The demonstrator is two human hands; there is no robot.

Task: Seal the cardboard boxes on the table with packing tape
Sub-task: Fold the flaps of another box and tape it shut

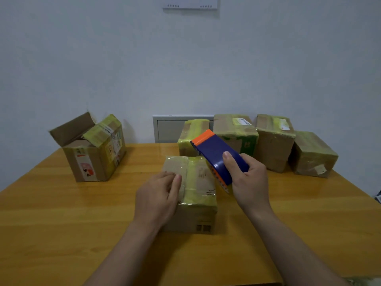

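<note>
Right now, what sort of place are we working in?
Probably a makeshift packing room: a wooden table against a plain white wall, taped cardboard boxes, a tape dispenser in the right hand.

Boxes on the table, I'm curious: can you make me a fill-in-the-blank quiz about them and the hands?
1. The right hand grips a blue and ____ tape dispenser.
2. The left hand rests on top of the nearest box, whose flaps are ____.
3. The box at the far left has its flaps ____.
4. At the back right, ____ taped boxes stand in a row on the table.
Missing words: orange; closed; open; four.
</note>
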